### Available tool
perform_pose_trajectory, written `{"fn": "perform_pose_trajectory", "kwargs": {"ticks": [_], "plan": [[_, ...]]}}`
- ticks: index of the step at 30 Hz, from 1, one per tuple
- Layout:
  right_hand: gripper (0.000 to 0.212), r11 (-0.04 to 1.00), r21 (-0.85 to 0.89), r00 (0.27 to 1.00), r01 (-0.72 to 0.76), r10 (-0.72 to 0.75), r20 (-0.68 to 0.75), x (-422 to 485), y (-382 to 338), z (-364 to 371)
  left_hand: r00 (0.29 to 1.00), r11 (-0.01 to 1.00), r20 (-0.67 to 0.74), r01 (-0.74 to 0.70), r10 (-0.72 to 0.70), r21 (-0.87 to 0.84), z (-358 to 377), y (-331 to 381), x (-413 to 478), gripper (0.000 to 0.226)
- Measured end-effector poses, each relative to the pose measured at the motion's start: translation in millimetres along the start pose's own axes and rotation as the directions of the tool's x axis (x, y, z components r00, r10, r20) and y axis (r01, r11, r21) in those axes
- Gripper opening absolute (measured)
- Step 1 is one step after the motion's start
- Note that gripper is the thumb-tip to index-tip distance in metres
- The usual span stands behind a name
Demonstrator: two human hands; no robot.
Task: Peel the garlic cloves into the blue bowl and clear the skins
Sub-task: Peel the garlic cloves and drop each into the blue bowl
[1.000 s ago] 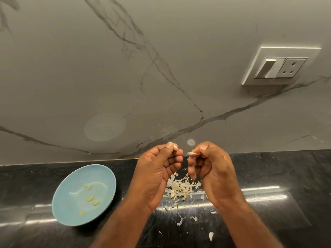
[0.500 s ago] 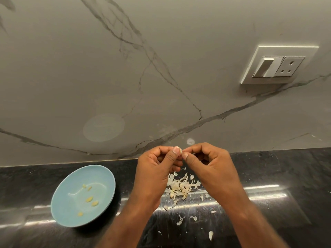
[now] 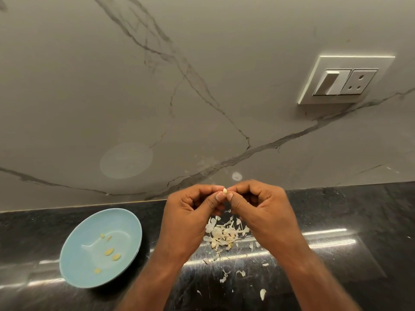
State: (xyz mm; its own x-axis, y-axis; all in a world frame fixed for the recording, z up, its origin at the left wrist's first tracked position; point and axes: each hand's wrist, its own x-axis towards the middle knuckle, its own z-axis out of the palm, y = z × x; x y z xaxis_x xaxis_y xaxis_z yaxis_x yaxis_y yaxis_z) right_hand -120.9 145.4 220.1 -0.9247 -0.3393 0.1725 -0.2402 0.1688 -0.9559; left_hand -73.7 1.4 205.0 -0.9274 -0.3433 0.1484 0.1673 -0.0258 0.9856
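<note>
A small pale garlic clove (image 3: 224,191) is pinched between the fingertips of my left hand (image 3: 190,217) and my right hand (image 3: 265,212), held above the black counter. Most of the clove is hidden by the fingers. Directly below the hands lies a heap of dry garlic skins (image 3: 224,235). The blue bowl (image 3: 78,263) sits on the counter to the left of my left hand, with several peeled cloves (image 3: 109,252) inside it.
Loose skin flakes (image 3: 262,294) are scattered on the black countertop (image 3: 359,221) toward the near edge. A marble backsplash rises behind the counter, with a white switch and socket plate (image 3: 343,80) at the upper right.
My hands, apart a second ago, have come together, and both now pinch the clove at their fingertips. The bowl and skin heap have stayed put.
</note>
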Motion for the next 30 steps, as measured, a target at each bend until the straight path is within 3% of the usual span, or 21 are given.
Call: {"fn": "perform_pose_trajectory", "kwargs": {"ticks": [5,9,12,18,21,30], "plan": [[0.028,1.0,0.01,1.0,0.011,-0.011,-0.027,-0.5,-2.4,2.0,0.999,0.999,0.003,-0.032,0.032,0.043,0.7,-0.5,-0.4,0.014],[0.016,1.0,-0.01,0.999,0.022,-0.022,-0.042,-0.3,-1.6,3.6,0.999,0.998,0.002,-0.037,0.037,0.045,1.5,-0.7,-1.0,0.012],[0.026,1.0,0.001,0.998,0.02,-0.02,-0.059,-0.9,-2.9,5.5,0.999,0.998,0.005,-0.035,0.035,0.047,1.5,-0.3,-1.2,0.013],[0.022,1.0,-0.006,0.997,0.011,-0.011,-0.075,-0.3,-2.1,8.8,1.0,0.998,0.005,-0.025,0.025,0.053,1.0,0.9,-1.2,0.013],[0.007,1.0,0.016,0.997,0.006,-0.004,-0.072,0.1,-0.9,9.2,1.0,0.999,0.005,-0.02,0.02,0.035,1.5,0.9,-1.4,0.014],[0.008,0.997,0.072,0.999,-0.025,0.029,-0.046,-1.1,-0.9,6.9,1.0,0.999,-0.012,0.024,-0.025,-0.045,1.4,0.6,-1.5,0.017]]}}
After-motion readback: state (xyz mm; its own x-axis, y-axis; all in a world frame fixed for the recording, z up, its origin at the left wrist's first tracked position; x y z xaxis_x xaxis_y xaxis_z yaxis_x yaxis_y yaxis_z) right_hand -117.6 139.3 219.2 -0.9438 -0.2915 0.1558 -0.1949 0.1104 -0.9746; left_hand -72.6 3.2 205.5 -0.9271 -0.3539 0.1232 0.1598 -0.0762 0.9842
